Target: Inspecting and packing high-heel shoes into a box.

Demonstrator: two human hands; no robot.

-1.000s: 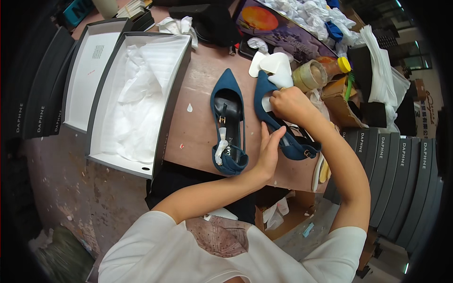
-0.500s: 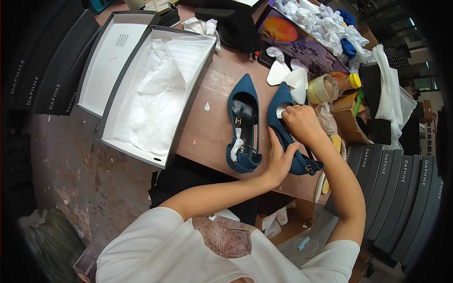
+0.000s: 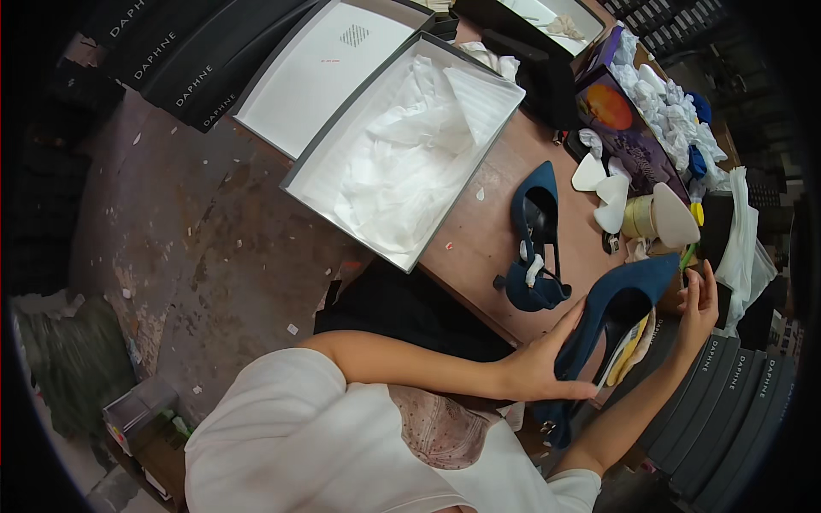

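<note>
My left hand (image 3: pixel 547 363) grips a teal-blue pointed shoe (image 3: pixel 620 295) by its side and back, and lifts it tilted over the table's front edge. Its buckled strap hangs below the hand. Beside the toe is my right hand (image 3: pixel 697 299), fingers apart and holding nothing. A white teardrop-shaped insert (image 3: pixel 674 215) shows just beyond the toe, overlapping a tape roll (image 3: pixel 637 218); I cannot tell whether it rests there or is in the air. The matching shoe (image 3: pixel 537 201) sits on the table (image 3: pixel 470 248), white wrapping on its strap.
An open shoebox (image 3: pixel 342 150) with white tissue paper (image 3: pixel 406 145) lies left of the shoes, beside its lid (image 3: pixel 308 68). More white inserts (image 3: pixel 610 201) and a purple box (image 3: pixel 620 120) of crumpled paper are at the right. Dark shoeboxes (image 3: pixel 718 410) stand at lower right.
My left hand has raised the shoe off the table, toward me and right. My right hand has left the shoe's opening; a white insert now shows by the tape roll. The view has shifted.
</note>
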